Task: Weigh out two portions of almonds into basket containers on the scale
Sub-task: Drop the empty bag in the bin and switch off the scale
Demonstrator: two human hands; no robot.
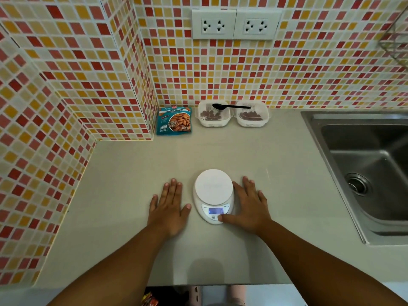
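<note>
Counter (132, 173): two baskets (213, 114) of almonds (209, 115)

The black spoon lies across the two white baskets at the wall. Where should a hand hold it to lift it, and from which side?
Probably pinch the black spoon by its thin handle, over the right basket, coming from above. The handle bridges both rims with free space beneath it; its bowl sits over the left basket.

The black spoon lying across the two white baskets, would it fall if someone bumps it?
Probably. The black plastic spoon only bridges the rims of the two white plastic baskets, so a nudge could tip it off. It looks thin, likely light and stiff.
</note>
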